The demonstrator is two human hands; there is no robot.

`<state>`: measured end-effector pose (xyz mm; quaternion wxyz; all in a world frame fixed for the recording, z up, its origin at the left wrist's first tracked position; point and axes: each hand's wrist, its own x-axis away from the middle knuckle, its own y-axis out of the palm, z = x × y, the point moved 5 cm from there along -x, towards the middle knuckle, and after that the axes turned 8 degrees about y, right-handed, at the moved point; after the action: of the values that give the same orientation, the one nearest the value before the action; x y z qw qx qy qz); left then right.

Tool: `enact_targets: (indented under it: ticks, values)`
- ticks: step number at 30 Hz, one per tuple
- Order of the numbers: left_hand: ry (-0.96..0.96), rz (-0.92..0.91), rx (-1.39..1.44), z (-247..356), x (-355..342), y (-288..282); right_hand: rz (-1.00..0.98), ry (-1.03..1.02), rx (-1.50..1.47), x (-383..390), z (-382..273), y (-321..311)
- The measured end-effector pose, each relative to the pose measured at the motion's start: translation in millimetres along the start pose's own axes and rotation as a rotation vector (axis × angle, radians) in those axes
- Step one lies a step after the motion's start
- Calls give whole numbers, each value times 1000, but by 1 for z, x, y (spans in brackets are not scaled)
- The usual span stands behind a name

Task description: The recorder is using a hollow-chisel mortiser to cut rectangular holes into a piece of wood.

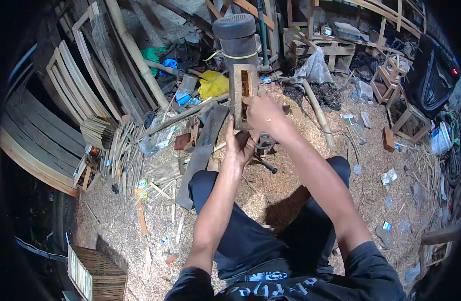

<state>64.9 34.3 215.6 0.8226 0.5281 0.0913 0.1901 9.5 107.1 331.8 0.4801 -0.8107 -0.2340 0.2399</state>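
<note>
Two bare hands are close together, both on one wooden block, held upright at knee height or above, straight ahead of the seated person. The left hand grips the lower end from beneath, thumb laid up the left side. The right hand bears on the right side, fingers bent at the slot; whether the fingertips enter it, I cannot tell from here. The block is long, square-edged and pale, its face rough-grained, with one narrow rectangular slot, darker brown inside.

Directly beyond stands one machine, dark and cylindrical, with a ribbed round cap and a thin yellowish band. Below the hands, one metal ring is partly hidden, near one black knobbed lever.

Left of the knees lies one flat grey plank, worn smooth. Further out I count two round bamboo poles, one leaning at left, one lying at right; one crumpled yellow sheet; one reddish-brown brick-shaped block; and one slatted box. Loose, flaky shavings cover the floor.
</note>
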Motion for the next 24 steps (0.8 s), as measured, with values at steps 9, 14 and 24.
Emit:
enact_targets:
  ticks: [9,14,24]
  values:
    - [203,16,-332,42,-12,1,310,108,-963,-11,67,-67]
    - [365,-158,-896,94,-14,26,62,74,-838,-17,69,-39]
    - [679,-60,-757,158,-38,37,371,-20,-1512,-14,89,8]
